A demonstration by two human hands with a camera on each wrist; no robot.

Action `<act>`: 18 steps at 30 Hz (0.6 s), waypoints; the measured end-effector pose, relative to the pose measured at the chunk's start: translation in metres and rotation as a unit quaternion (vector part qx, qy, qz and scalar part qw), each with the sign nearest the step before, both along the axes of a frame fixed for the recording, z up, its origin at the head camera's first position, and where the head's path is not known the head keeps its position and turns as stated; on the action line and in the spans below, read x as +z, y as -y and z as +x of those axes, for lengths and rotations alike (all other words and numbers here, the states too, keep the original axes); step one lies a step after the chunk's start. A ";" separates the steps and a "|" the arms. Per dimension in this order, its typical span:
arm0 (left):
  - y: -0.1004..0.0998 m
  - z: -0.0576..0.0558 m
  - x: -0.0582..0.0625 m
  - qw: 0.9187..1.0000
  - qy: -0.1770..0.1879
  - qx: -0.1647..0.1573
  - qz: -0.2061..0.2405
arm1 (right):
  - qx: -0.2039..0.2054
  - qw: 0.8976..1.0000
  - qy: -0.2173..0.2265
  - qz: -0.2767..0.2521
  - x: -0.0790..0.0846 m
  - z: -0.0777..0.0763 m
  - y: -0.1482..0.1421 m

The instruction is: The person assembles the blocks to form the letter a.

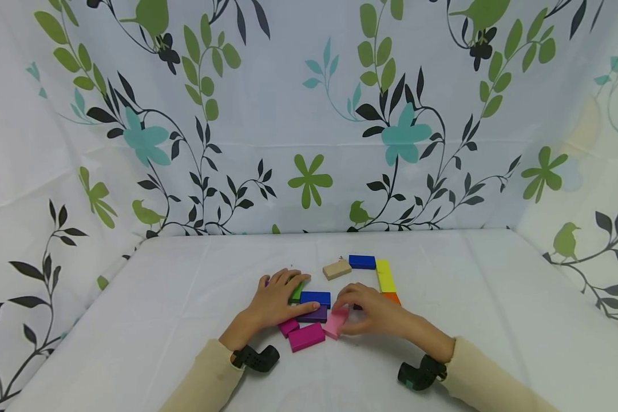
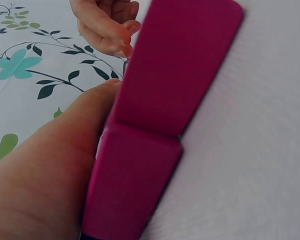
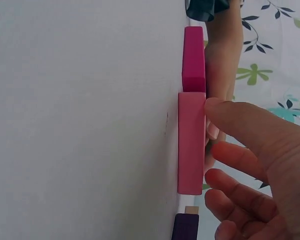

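In the head view, my left hand (image 1: 275, 300) lies over a cluster of coloured blocks. Its fingers spread over a green block (image 1: 295, 293), and its thumb rests on a purple block (image 1: 314, 314). A blue block (image 1: 315, 298) sits just beyond that thumb. My right hand (image 1: 373, 312) holds a pink block (image 1: 336, 322) between thumb and fingertips, near the cluster's right side. Two magenta blocks (image 1: 306, 337) lie at the near side. From the right wrist, the pink block (image 3: 191, 142) appears end to end with a magenta block (image 3: 193, 59), low on the white surface.
Beyond my hands lie a plain wooden block (image 1: 337, 269), a dark blue block (image 1: 362, 262) and a yellow block (image 1: 385, 276). An orange block (image 1: 392, 298) and a dark block show partly behind my right hand. A patterned curtain (image 1: 309, 143) stands behind the white table (image 1: 185, 274).
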State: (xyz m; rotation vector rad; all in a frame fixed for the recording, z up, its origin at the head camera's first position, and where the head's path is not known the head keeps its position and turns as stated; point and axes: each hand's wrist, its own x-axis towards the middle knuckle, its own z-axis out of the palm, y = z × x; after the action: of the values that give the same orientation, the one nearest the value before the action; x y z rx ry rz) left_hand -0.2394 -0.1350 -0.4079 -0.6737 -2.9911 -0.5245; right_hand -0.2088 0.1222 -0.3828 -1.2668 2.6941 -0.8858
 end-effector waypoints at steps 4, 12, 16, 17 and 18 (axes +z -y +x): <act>0.001 -0.001 -0.001 1.000 0.002 0.001 -0.003 | 0.018 1.000 0.015 -0.005 -0.001 0.000 0.004; 0.000 -0.001 -0.001 1.000 0.001 0.003 -0.001 | 0.014 0.999 0.030 0.003 -0.002 0.001 0.008; 0.000 -0.001 -0.001 1.000 0.000 0.003 -0.001 | 0.011 1.000 0.021 0.006 -0.001 0.001 0.008; 0.000 -0.001 -0.001 1.000 0.000 0.002 -0.001 | 0.010 1.000 0.020 0.006 -0.001 0.000 0.008; 0.000 0.000 -0.001 1.000 0.000 0.002 -0.001 | 0.010 1.000 0.018 0.005 -0.001 0.000 0.008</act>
State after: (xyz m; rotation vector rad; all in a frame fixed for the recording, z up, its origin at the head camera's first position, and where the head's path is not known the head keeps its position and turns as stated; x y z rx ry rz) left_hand -0.2399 -0.1346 -0.4087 -0.6668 -2.9923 -0.5206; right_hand -0.2084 0.1145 -0.3835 -1.2615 2.6498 -0.8845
